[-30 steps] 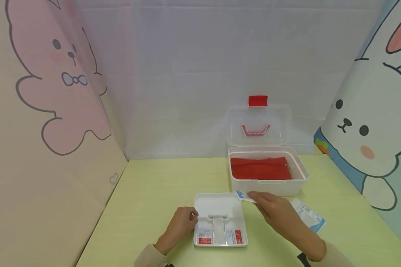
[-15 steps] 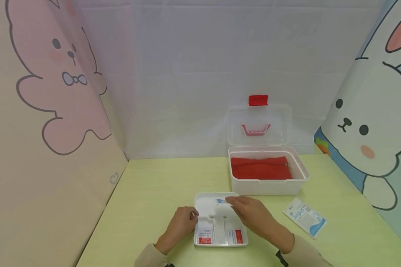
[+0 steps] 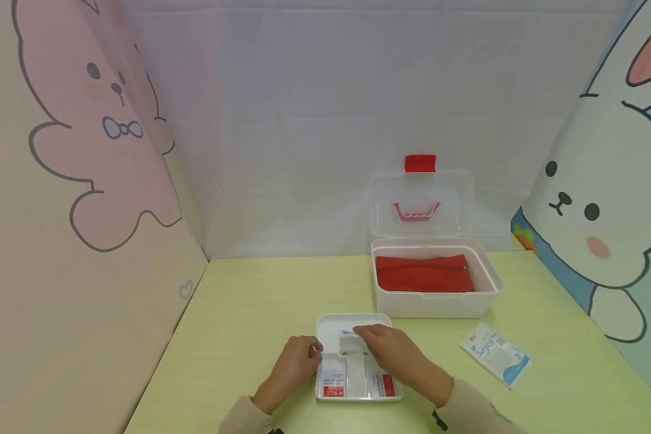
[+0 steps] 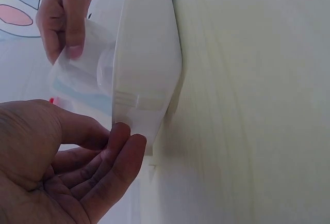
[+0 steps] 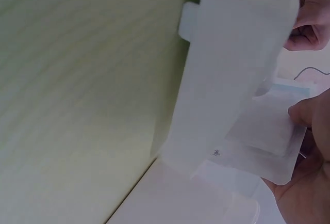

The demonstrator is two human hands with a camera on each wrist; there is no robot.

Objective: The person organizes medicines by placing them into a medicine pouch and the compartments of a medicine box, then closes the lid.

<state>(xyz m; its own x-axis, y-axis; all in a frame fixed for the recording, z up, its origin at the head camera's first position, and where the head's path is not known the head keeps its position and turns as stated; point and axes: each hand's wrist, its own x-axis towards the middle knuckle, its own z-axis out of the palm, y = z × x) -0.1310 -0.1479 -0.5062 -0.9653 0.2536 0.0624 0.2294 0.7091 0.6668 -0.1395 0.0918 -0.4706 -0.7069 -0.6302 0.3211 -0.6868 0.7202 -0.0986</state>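
A shallow white plastic tray (image 3: 330, 328) lies on the table, with two small red-and-white packets, a left packet (image 3: 333, 386) and a right packet (image 3: 386, 384), in its near compartments. My left hand (image 3: 297, 358) grips the tray's left rim; the left wrist view shows thumb and fingertips pinched at the wall (image 4: 147, 53). Over the tray's far compartment, my right hand (image 3: 396, 352) pinches a flat dressing packet (image 5: 265, 126) with a white pad visible through its clear side. The right wrist view has the thumb (image 5: 304, 111) on top of the packet, which overlaps the tray's interior.
Behind the tray to the right stands a white box (image 3: 439, 304), its clear lid (image 3: 456, 205) raised, holding a red zippered pouch (image 3: 423, 274). Another dressing packet (image 3: 496, 355), printed in blue, lies on the table to the right. Cloth with cartoon animals encloses the table.
My right hand has carried the dressing packet leftward and nearer, from beyond the tray's far right corner to over its far compartment. My left hand has stayed at the rim.
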